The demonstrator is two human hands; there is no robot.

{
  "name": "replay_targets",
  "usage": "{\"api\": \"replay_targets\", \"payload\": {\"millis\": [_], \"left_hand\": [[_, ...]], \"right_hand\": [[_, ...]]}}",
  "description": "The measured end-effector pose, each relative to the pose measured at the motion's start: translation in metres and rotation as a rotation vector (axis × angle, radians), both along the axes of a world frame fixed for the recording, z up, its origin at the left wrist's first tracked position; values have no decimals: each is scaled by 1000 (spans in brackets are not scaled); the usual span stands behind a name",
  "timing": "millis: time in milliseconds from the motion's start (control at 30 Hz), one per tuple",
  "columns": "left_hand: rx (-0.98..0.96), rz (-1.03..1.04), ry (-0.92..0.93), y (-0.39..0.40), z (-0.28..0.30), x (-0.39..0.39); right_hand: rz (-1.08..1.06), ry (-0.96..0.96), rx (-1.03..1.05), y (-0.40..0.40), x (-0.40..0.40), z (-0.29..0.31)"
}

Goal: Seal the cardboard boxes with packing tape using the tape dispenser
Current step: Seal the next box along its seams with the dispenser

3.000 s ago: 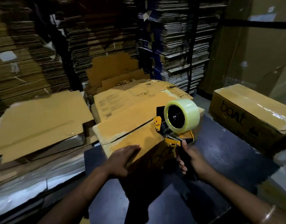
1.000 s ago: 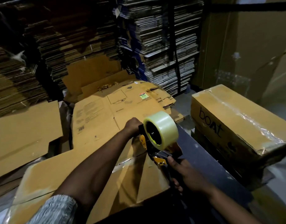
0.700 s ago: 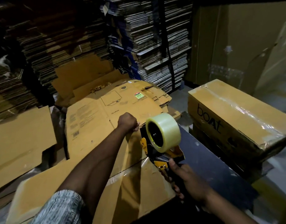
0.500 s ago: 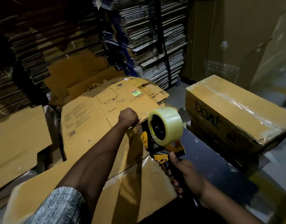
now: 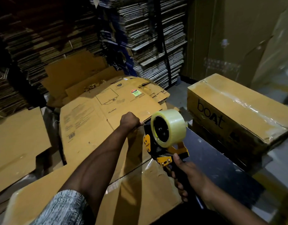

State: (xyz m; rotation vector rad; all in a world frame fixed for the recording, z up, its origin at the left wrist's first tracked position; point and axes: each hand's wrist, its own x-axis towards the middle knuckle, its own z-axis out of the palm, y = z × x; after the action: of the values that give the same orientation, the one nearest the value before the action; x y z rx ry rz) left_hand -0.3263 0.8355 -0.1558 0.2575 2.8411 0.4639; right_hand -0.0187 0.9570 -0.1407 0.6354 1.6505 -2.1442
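Head cam looking down on a pretty dim warehouse corner. Right hand has its fingers wrapped round the dark handle of the tape dispenser, thumb up against the yellow bracket, so that's a firm grip. It's a yellow and black gun with a fat roll of clear tape on it, held upright over the far right part of the cardboard box right in front of the person. Left hand is reached out past the dispenser with the fingers curled in; it looks like it's pinching the loose end of the tape at the far edge of the box, but the tape's clear and the light is bad, so I can't tell for sure what's between those fingers. A shiny strip of tape already runs across the box top, near the seam between the flaps. The box sits on a dark table. Off to the right, just past the table, there's a taped-up box with "boat" printed on its side. Flattened cartons are piled beyond the box, and tall stacks of flat cardboard fill the back.
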Motion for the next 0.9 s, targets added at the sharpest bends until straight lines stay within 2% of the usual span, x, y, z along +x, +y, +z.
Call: {"api": "replay_targets", "payload": {"millis": [133,233,500,700,833,900], "left_hand": [[-39,-132,59,-5,-3,5],[51,-144,111,-3,-7,4],[231,116,18,1,-13,14],[132,152,3,-1,-17,21],[-5,100,164,-13,-23,38],[73,4,279,-18,-24,46]], "right_hand": [[4,4,-23,-2,0,1],[21,21,-29,-2,1,1],[-8,52,-18,0,2,1],[17,82,-23,1,1,0],[12,78,-22,1,2,-2],[6,70,-36,1,2,-4]]}}
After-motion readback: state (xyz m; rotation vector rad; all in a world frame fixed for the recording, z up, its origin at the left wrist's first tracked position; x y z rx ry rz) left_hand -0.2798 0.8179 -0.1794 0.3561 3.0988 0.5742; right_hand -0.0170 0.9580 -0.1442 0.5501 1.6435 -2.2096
